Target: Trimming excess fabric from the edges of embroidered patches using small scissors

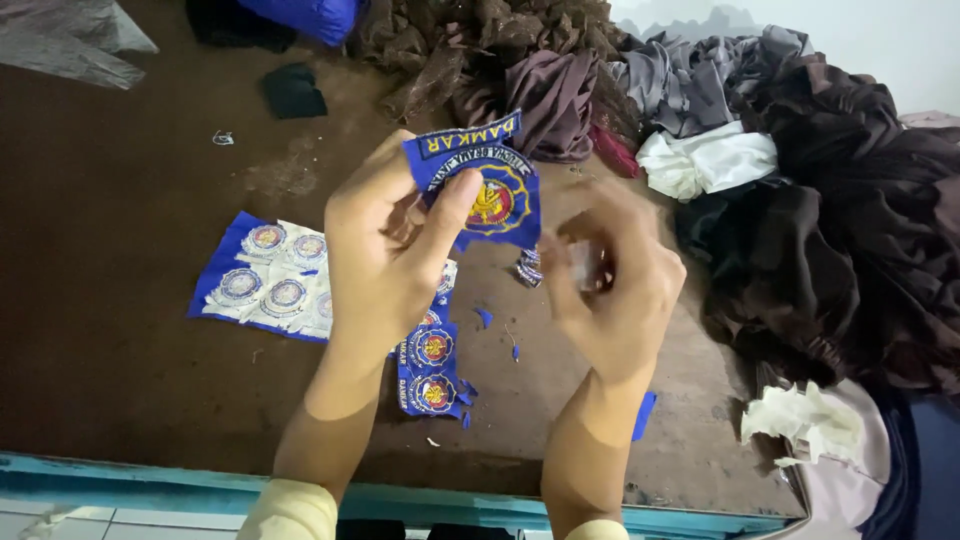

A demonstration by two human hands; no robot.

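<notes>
My left hand (385, 250) holds up a blue embroidered patch (490, 185) with a round yellow and red emblem, thumb pressed on its face. My right hand (615, 285) is just right of the patch, blurred, fingers curled around something small and pale that I cannot make out. Below the hands, on the brown table (120, 240), lies a strip of similar blue patches (430, 370). A blue sheet of several round patches (265, 280), pale backs up, lies to the left.
A heap of dark, grey and white clothes (800, 200) fills the right and back of the table. Crumpled white backing scraps (800, 420) sit at the near right. Small blue offcuts (485, 318) dot the table. A turquoise table edge (120, 475) runs along the front.
</notes>
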